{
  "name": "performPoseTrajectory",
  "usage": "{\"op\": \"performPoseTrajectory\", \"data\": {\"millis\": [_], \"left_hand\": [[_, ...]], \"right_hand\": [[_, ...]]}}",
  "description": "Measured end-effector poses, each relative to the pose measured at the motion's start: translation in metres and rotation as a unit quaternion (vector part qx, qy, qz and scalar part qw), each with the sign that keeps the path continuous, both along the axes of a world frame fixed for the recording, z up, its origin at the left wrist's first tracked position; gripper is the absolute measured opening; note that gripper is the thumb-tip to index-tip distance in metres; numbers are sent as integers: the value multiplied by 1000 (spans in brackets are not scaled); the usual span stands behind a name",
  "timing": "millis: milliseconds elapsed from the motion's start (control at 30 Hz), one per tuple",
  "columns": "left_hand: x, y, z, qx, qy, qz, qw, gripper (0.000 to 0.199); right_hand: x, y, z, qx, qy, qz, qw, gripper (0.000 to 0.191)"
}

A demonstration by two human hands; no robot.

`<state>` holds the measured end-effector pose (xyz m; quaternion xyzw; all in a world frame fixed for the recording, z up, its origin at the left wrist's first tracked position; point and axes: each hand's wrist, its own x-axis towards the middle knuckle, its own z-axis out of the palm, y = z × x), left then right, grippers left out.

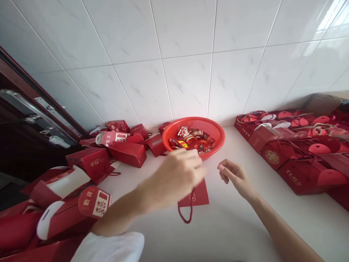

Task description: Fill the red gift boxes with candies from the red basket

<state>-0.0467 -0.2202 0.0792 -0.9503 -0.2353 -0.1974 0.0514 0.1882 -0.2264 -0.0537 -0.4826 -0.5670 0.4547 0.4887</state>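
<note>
My left hand [180, 176] hovers over a small red gift box [202, 193] in the middle of the white table, covering much of it. Motion smears its fingers, so whether they hold anything cannot be made out. From the box a dark red twisted cord handle [187, 220] hangs in a loop toward me. Just right of the box, my right hand [233, 175] is raised with loosely curled fingers, some apart, and nothing visible in them. Behind both hands stands an orange-red plastic basket [221, 140] with wrapped sweets [197, 136] in it.
Red gift boxes [128, 152] lie in a loose heap along the left side. Rows of red boxes with cord handles [283, 160] fill the right. A tiled wall [188, 87] closes off the back, and a dark door with a metal handle [32, 116] is at the left.
</note>
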Motion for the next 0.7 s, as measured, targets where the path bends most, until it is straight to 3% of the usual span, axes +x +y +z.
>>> {"op": "performPoseTrajectory", "data": {"millis": [67,133,233,300,433,533,633,700], "left_hand": [[20,-6,-29,61,90,-72,992,23],[34,-10,-56,73,126,-93,985,20],[42,-14,-86,38,128,-96,986,17],[41,-16,-98,4,102,-87,991,16],[35,-19,-103,-70,19,-53,996,15],[34,-19,-99,-104,-48,-73,991,27],[34,-16,-92,-138,-138,-97,976,28],[33,-11,-87,-161,-192,-72,965,24]], "right_hand": [[-2,-1,0,7,11,5,1000,48],[-5,-1,-2,12,14,22,1000,51],[-12,0,-10,24,-11,16,1000,53],[-16,-1,-14,40,-56,-7,998,55],[-24,-6,-15,74,-119,-44,989,55],[-28,-11,-8,96,-120,-49,987,48],[-30,-13,-2,132,-122,-8,984,30],[-30,-13,-1,154,-142,42,977,28]]}}
